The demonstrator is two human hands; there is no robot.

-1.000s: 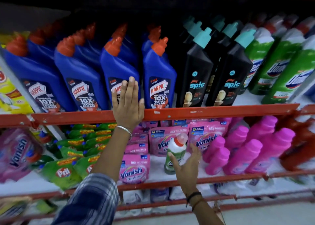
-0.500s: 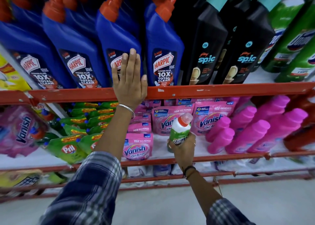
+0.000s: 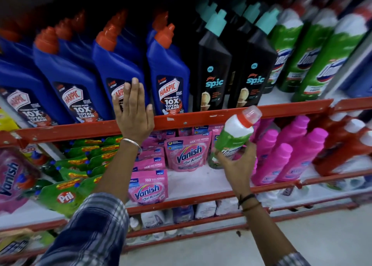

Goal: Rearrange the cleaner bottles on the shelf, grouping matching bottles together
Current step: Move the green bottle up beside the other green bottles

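Observation:
My right hand (image 3: pixel 239 165) grips a small green and white cleaner bottle (image 3: pixel 234 136) with a red cap, tilted to the right in front of the middle shelf. Larger green bottles (image 3: pixel 320 64) of the same look stand at the right of the upper shelf. My left hand (image 3: pixel 132 114) lies flat, fingers together, against a blue Harpic bottle (image 3: pixel 118 68) and the red shelf rail (image 3: pixel 191 119). More blue Harpic bottles (image 3: pixel 169 76) fill the upper left, and black Spic bottles (image 3: pixel 213 72) with teal caps stand between the blue and green groups.
The middle shelf holds pink Vanish pouches (image 3: pixel 188 152), pink bottles (image 3: pixel 281 157), green Pril pouches (image 3: pixel 66 195) and red bottles (image 3: pixel 346 145) at the right. A lower shelf carries pale packs (image 3: pixel 205 209). The floor (image 3: pixel 221 249) lies below.
My right hand closed on the small green bottle, lifted it off the middle shelf and carried it up and to the right. My left hand stayed on the Harpic bottle.

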